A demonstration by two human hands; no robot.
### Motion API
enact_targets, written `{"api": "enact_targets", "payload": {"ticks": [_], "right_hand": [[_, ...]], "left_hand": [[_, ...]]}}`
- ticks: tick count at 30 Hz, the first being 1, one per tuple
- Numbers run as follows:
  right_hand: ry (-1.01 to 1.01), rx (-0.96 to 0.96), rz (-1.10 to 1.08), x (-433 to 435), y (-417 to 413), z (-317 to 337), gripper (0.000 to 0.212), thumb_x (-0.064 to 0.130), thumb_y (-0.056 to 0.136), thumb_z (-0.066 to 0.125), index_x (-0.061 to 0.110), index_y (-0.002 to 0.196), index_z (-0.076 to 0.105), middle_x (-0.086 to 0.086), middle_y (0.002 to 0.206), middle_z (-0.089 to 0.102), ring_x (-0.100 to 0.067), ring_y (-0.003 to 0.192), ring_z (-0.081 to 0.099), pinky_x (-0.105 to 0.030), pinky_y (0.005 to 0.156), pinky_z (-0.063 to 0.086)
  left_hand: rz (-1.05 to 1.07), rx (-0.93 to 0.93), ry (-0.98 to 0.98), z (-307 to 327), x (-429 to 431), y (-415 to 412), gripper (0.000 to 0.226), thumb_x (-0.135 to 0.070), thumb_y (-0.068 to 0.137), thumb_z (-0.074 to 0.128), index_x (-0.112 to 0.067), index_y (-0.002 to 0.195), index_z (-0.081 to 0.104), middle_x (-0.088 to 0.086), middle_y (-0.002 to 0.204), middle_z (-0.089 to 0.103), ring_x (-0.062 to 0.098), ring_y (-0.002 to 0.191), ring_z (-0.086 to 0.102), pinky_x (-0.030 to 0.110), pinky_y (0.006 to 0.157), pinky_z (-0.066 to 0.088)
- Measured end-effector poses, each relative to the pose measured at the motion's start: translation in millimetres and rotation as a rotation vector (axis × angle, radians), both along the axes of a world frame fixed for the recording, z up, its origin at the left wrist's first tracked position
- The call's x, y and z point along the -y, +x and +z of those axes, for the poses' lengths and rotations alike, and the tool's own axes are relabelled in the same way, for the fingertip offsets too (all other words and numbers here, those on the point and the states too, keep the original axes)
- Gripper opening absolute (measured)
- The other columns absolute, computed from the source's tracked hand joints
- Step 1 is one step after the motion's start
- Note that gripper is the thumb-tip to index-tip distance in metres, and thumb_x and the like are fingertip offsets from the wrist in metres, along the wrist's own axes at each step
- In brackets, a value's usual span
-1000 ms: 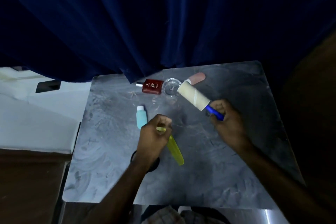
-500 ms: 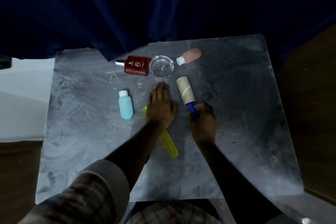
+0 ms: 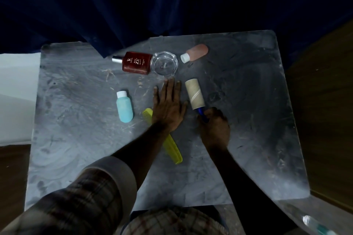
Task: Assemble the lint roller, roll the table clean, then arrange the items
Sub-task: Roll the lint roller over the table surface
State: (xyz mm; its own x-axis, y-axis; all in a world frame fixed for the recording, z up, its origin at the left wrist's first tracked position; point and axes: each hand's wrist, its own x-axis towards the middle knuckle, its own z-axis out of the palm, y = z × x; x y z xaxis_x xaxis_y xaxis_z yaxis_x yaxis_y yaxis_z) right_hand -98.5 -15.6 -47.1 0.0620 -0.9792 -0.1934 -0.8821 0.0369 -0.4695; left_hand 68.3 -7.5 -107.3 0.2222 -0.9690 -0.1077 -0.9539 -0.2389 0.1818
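Observation:
The lint roller [image 3: 195, 94] lies with its pale paper roll on the grey table [image 3: 76, 149], roll pointing away from me. My right hand [image 3: 214, 127] is closed around its blue handle. My left hand [image 3: 168, 107] rests flat on the table just left of the roll, fingers spread, holding nothing. A yellow comb [image 3: 172, 148] lies under my left wrist, partly hidden. A light blue bottle [image 3: 124, 107] lies to the left. At the back are a red perfume bottle [image 3: 136, 62], a clear glass ashtray [image 3: 164, 63] and a pink bottle [image 3: 195, 53].
A dark blue curtain [image 3: 172, 2] hangs along the table's far edge and drapes over its back left corner. A white surface [image 3: 15, 91] lies to the left, wooden floor to the right. My plaid sleeve [image 3: 80, 202] covers the near left part of the table.
My right hand brought the roller down from the air onto the table. My left hand let go of the comb and went flat beside the roll. The view tilted downward.

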Motion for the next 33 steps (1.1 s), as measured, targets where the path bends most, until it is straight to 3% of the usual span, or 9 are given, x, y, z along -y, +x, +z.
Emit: {"api": "enact_targets", "payload": {"ticks": [5,8,13,17,21,33], "right_hand": [[0.011,-0.093,0.085,0,-13,-3,0.036,0.048,0.091,0.064,0.015,0.107,0.066,-0.009,0.102,0.069,-0.028,0.089,0.070,-0.032,0.071,0.052],[0.017,-0.103,0.122,-2,-19,-2,0.035,0.047,0.093,0.063,0.017,0.108,0.066,-0.007,0.102,0.069,-0.025,0.086,0.069,-0.027,0.067,0.045],[0.048,-0.132,0.162,0,-21,1,0.034,0.045,0.098,0.057,0.016,0.112,0.065,-0.008,0.106,0.068,-0.026,0.090,0.069,-0.031,0.073,0.052],[0.035,-0.188,0.210,0,-20,2,0.036,0.045,0.102,0.049,0.015,0.116,0.063,-0.007,0.108,0.069,-0.025,0.092,0.069,-0.027,0.070,0.043],[0.047,-0.218,0.237,0,-17,1,0.040,0.046,0.106,0.039,0.016,0.122,0.060,-0.004,0.111,0.071,-0.021,0.097,0.070,-0.032,0.081,0.054],[0.122,-0.116,0.038,22,-49,2,0.039,0.042,0.105,0.043,0.012,0.121,0.063,-0.009,0.114,0.071,-0.027,0.104,0.068,-0.035,0.087,0.052]], "left_hand": [[0.019,0.008,-0.003,-3,4,-6,0.077,-0.056,0.105,0.028,-0.019,0.171,0.018,0.015,0.179,0.016,0.035,0.167,0.016,0.068,0.132,0.011],[0.029,0.009,-0.003,-7,7,-10,0.078,-0.056,0.104,0.027,-0.020,0.172,0.015,0.016,0.180,0.014,0.037,0.167,0.014,0.071,0.130,0.009],[0.048,0.020,-0.028,-13,10,-15,0.078,-0.057,0.103,0.028,-0.022,0.172,0.016,0.015,0.180,0.014,0.038,0.167,0.015,0.074,0.129,0.008],[0.050,0.034,-0.039,-17,11,-15,0.077,-0.059,0.106,0.029,-0.023,0.172,0.014,0.015,0.180,0.013,0.038,0.167,0.015,0.075,0.128,0.009],[0.057,0.044,-0.054,-20,10,-14,0.076,-0.060,0.106,0.028,-0.024,0.172,0.012,0.014,0.180,0.013,0.037,0.167,0.014,0.074,0.129,0.009],[0.084,0.050,-0.047,-17,9,-18,0.077,-0.060,0.106,0.032,-0.026,0.172,0.013,0.013,0.180,0.015,0.035,0.167,0.013,0.073,0.129,0.008]]}}
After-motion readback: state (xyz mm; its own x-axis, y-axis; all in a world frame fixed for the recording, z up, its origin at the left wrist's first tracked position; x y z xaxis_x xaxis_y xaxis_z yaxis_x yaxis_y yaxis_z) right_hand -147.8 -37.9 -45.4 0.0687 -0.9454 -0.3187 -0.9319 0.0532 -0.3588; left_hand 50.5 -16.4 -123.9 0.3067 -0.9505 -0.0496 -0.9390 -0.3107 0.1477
